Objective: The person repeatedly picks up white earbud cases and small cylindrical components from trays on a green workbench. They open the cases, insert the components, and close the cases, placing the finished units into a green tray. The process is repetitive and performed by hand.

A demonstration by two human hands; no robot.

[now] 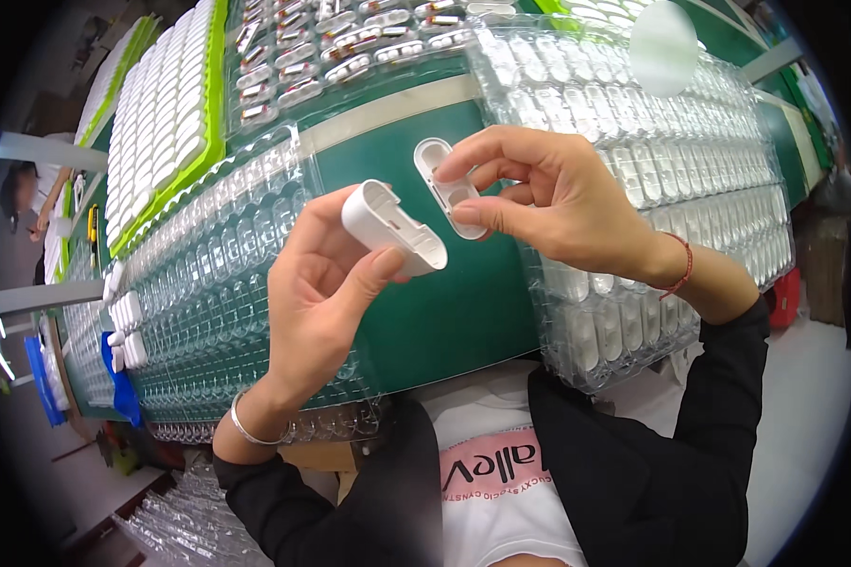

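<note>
Over the green tabletop (pixel 444 326), my left hand (pixel 321 283) grips a white oblong plastic shell (pixel 392 227), tilted, its hollow side showing. The fingers lie behind it and the thumb presses its near side. My right hand (pixel 539 194) pinches a shallow white oval piece (pixel 441 180) with two rounded recesses, thumb at its lower end and index finger near its middle. The two parts are close together but apart. Under my right forearm, a clear blister tray (pixel 652 180) holds rows of similar white oval pieces.
Left of my hands lies a stack of clear blister trays (pixel 217 274) with hollow pockets. Behind it, a bright green tray (pixel 213 123) carries rows of white shells. A clear tray of small components (pixel 340 42) stands at the back. Another person (pixel 42 194) is at far left.
</note>
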